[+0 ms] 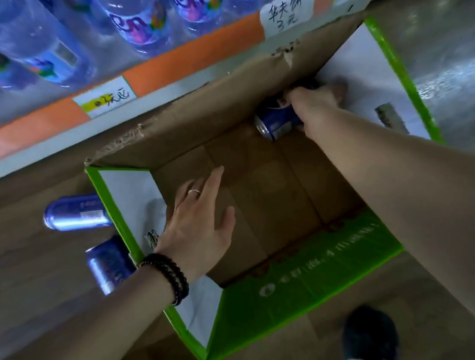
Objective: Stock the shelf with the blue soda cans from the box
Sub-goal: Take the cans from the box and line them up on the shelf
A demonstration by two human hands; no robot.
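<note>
Our right hand [316,106] grips blue can [278,120] in far box [257,198] corner. Our left hand [199,222] spread flat over box's near wall; two cans [77,212] on floor left of it.

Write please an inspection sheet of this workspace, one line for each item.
Surface: wooden floor beside the shelf edge.
Job's things: cardboard box open on the floor; one blue can inside at the far corner; two blue cans lying on the floor left of the box.
Clutter: nothing seen.
Hands: right hand grips the can in the box; left hand is flat and open over the box's left side.
Cables: nothing seen.
Surroundings: water bottles on the shelf, handwritten price labels, a dark shoe.
</note>
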